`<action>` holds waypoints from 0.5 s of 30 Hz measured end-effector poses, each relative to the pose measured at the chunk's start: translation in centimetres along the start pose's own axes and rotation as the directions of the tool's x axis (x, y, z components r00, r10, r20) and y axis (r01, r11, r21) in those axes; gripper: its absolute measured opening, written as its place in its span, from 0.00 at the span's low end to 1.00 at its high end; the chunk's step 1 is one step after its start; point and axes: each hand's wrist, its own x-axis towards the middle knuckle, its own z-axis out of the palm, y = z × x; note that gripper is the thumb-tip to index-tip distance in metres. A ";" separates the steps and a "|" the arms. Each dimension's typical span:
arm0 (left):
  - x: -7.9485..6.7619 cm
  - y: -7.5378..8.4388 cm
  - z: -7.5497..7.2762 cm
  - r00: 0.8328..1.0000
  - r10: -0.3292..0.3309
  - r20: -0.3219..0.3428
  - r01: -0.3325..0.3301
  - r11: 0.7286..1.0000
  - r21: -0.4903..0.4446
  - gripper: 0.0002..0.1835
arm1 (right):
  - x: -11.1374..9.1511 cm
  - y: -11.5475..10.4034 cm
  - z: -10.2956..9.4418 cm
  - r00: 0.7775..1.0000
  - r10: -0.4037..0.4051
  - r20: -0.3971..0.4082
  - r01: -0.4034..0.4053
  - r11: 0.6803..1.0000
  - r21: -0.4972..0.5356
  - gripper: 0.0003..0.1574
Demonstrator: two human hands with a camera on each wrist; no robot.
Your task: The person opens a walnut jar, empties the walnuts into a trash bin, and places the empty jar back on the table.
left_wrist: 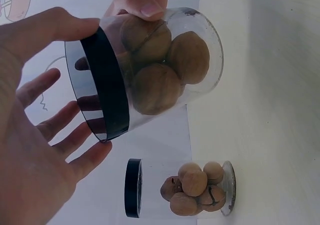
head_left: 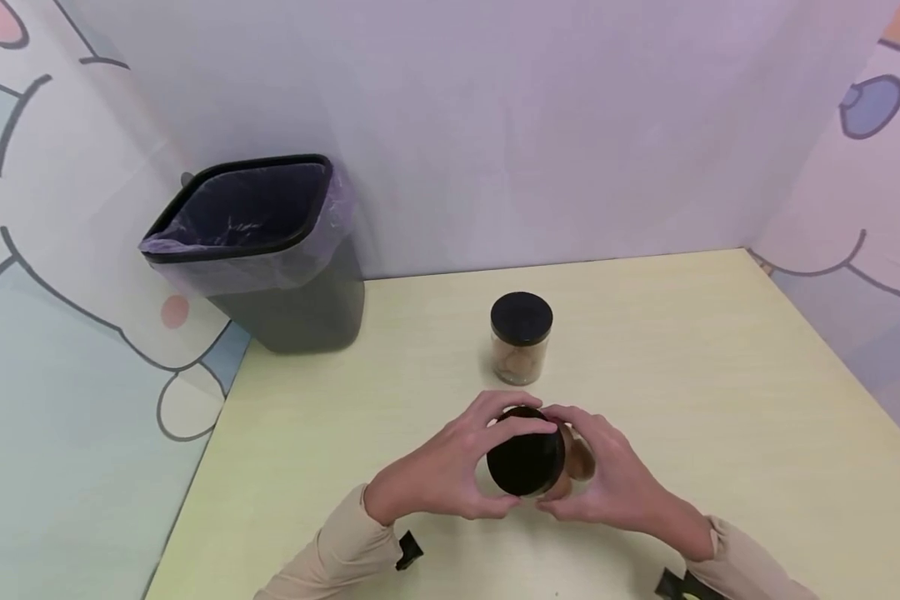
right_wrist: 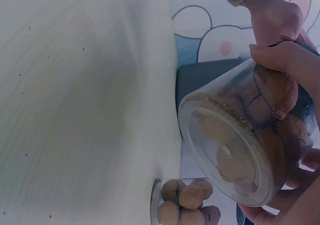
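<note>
A clear jar (left_wrist: 155, 65) with a black lid (head_left: 525, 454) is held tilted above the table, the lid toward my left hand. Inside are several round brown nuts (left_wrist: 156, 89) that look like walnuts. My left hand (head_left: 461, 462) grips the lid, with thumb and fingertips spread around its rim. On the other side my right hand (head_left: 615, 479) holds the clear body, thumb and fingers curled round it. The jar's bottom (right_wrist: 225, 152) faces the right wrist camera. Just beyond both hands, a second black-lidded jar (head_left: 521, 354) of similar nuts stands upright on the table.
The pale wooden table (head_left: 682, 350) reaches back to a plain light wall (head_left: 532, 125). At its back left corner stands a grey bin (head_left: 300, 312) with a black rim and a plastic liner. Cartoon-printed panels (head_left: 82, 250) flank both sides.
</note>
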 end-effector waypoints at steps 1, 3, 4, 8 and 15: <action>0.0 0.0 0.0 1.000 0.013 -0.005 -0.013 1.000 0.004 0.41 | 0.0 0.0 0.0 1.000 -0.001 0.001 0.001 1.000 -0.001 0.60; 0.0 0.0 0.0 0.999 0.033 -0.011 -0.033 0.999 0.016 0.41 | -0.1 0.0 -0.1 1.000 0.003 0.005 -0.003 1.000 -0.004 0.60; 0.1 0.0 0.1 0.999 0.038 -0.014 -0.038 0.999 0.022 0.41 | -0.1 -0.1 -0.1 1.000 0.004 0.005 -0.004 1.000 -0.007 0.60; 0.1 -0.1 0.2 0.999 0.040 -0.029 -0.039 0.999 0.037 0.40 | -0.1 0.0 -0.2 1.000 -0.002 0.005 0.002 1.000 -0.012 0.60; -0.2 0.0 0.6 0.998 -0.004 -0.061 0.006 0.999 0.038 0.41 | -0.1 0.3 -0.1 0.998 -0.062 -0.017 0.061 0.998 -0.032 0.60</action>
